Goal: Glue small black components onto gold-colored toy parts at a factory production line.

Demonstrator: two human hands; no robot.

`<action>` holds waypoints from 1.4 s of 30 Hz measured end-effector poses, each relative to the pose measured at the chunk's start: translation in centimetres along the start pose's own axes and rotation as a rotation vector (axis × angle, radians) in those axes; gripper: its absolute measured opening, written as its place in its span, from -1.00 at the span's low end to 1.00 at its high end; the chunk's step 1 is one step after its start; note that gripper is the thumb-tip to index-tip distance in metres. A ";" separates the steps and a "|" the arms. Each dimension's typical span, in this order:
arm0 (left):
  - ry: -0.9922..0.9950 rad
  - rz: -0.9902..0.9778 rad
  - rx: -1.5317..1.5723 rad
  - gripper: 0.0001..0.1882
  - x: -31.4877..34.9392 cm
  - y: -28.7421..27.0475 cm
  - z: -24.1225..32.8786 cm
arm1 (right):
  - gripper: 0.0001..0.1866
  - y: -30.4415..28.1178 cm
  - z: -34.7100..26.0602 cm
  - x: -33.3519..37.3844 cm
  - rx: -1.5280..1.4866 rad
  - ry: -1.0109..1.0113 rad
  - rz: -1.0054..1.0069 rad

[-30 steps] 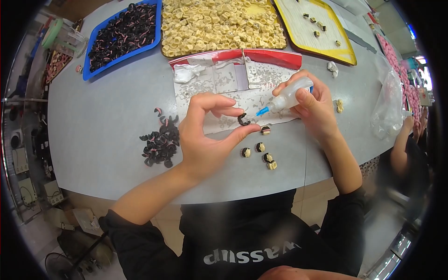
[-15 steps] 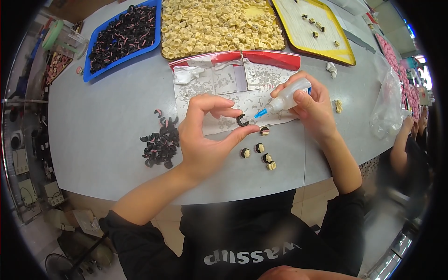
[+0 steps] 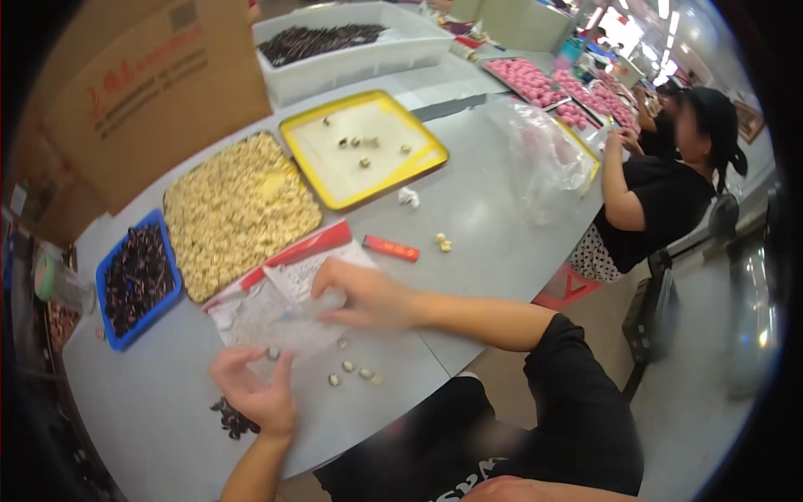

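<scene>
My left hand (image 3: 255,393), thumb and finger curved toward each other, pinches a small dark curved piece (image 3: 273,354) over the table. My right hand (image 3: 372,297) is smeared by motion above the white paper sheet (image 3: 242,322). Within its curled fingers is a translucent squeeze bottle (image 3: 329,303), blurred, its bluish tip pointing toward the left hand. Below the left hand lies a pile of black curved pieces (image 3: 234,420), partly covered by it. Between the hands and the table's near edge sit several small cream-and-black pieces (image 3: 349,366).
Beyond the sheet stand a blue tray (image 3: 173,280) of black pieces, a tray of cream pieces (image 3: 242,213) and a yellow-rimmed tray (image 3: 393,180). A red stick-shaped object (image 3: 391,248) and clear plastic bag (image 3: 544,163) lie rightward. Another person (image 3: 661,184) works at the right.
The view has swung to the right, bringing the cardboard box, white bin and other person into sight. My hands have moved farther apart, the bottle drawn back from the dark piece.
</scene>
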State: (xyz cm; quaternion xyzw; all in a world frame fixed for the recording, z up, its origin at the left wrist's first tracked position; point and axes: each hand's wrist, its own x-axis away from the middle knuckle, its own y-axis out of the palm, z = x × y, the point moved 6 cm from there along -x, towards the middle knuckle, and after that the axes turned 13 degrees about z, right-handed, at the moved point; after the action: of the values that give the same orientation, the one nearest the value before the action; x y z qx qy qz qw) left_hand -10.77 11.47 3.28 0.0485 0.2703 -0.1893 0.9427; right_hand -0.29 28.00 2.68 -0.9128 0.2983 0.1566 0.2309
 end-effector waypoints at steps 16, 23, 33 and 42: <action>-0.037 -0.083 0.002 -0.52 0.4 0.5 -0.7 | -0.59 -11.6 0.7 -1.6 0.752 0.292 0.100; -0.038 -0.109 -0.013 -0.52 0.3 0.8 -0.6 | -0.59 -14.7 2.6 0.8 0.810 0.348 -0.067; -0.046 -0.131 -0.017 -0.53 0.4 0.8 -1.1 | -0.86 -13.5 3.8 -0.3 0.648 0.454 -0.056; -0.079 -0.149 0.043 -0.54 0.6 1.2 -0.7 | -0.86 -7.2 -0.4 -2.2 0.057 0.070 0.018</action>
State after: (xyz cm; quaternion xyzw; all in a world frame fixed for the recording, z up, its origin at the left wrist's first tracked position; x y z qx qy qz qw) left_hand -10.16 12.56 2.39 0.0408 0.2315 -0.2666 0.9347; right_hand 2.53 33.90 6.31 -0.9081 0.3188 0.1179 0.2446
